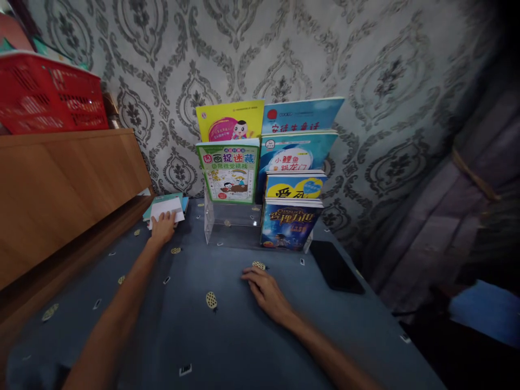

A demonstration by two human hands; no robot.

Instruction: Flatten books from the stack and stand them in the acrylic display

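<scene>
At the left back of the table my left hand (163,227) lies palm down over a small pile of thin books. Its fingers are spread on the white cover of the top book (167,205), and a teal book (179,198) shows beneath. My right hand (266,292) rests on the dark blue tablecloth with loosely stretched fingers, holding nothing. Behind it stands a clear tiered book rack (233,234). A green-framed picture book (232,176) and a yellow book (231,116) fill its left side. On the right are a dark blue book (289,226) and several others.
A black phone or tablet (336,266) lies right of the rack. Along the left runs a wooden cabinet (69,189) with a red basket (52,95) on top. Patterned wallpaper is behind the table, and a grey curtain (442,200) hangs at the right.
</scene>
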